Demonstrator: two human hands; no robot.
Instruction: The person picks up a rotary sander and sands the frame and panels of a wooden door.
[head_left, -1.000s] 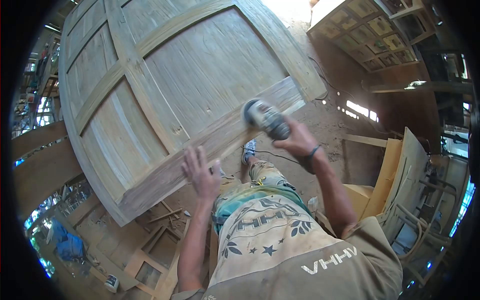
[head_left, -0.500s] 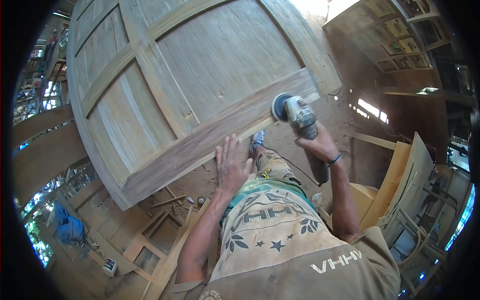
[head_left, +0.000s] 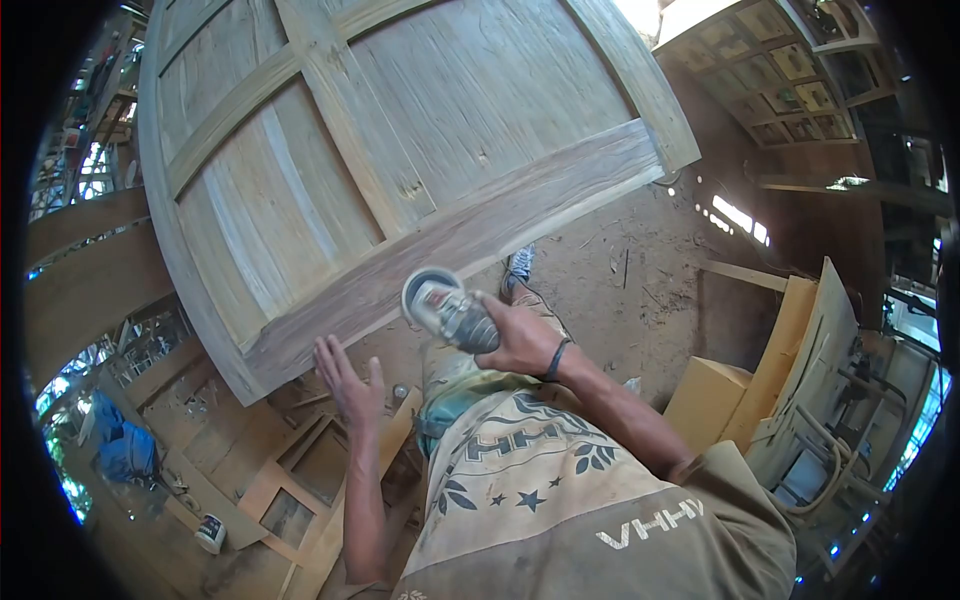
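– What's cut off?
– The framed, grey-brown wooden panel (head_left: 405, 180), by the top edge.
– Blurred?
– The grey, cylindrical handheld power tool (head_left: 455, 315), its markings (head_left: 434, 296) unreadable.
– Hidden?
– Part of the tool, under the right hand (head_left: 525, 342).

1 shoe (head_left: 521, 263) on brown floor (head_left: 595, 325).

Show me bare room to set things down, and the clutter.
Bare: the large panel between rails of the wooden door; dirt floor, bar debris, between door, shoe and brown box. Crowded: lower left, with wooden frames and white tub.
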